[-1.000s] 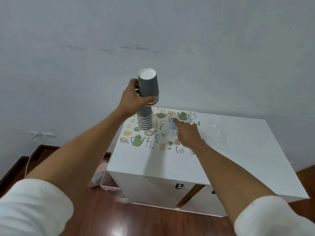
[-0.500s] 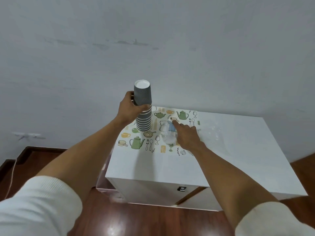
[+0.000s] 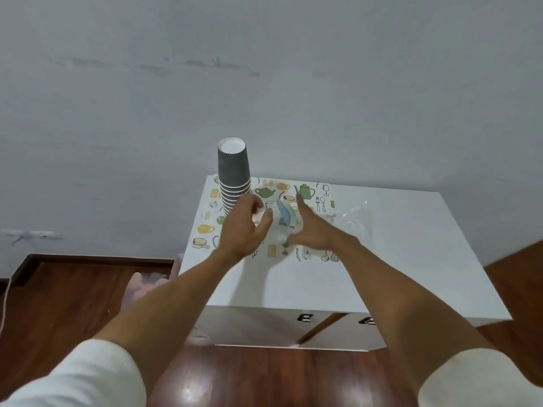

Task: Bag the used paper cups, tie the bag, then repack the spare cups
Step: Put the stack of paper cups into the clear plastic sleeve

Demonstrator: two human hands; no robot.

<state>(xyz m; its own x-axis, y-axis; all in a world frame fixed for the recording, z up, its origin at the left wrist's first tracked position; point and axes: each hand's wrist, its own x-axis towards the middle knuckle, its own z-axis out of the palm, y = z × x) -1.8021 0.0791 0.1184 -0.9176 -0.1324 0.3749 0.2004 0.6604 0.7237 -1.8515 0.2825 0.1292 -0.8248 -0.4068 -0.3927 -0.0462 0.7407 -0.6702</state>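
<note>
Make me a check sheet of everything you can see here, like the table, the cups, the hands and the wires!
Surface: white cabinet top with a patterned mat on its left part.
Job's things: stack of grey paper cups stands upside down on the mat; clear plastic wrapper with a blue label lies beside it.
Clutter: pink bag on the floor left of the cabinet.
Hands: left hand apart from the stack, holding nothing; right hand open, fingers on the wrapper.
Cables: thin cord at the left edge.
Surroundings: grey wall, wooden floor.
</note>
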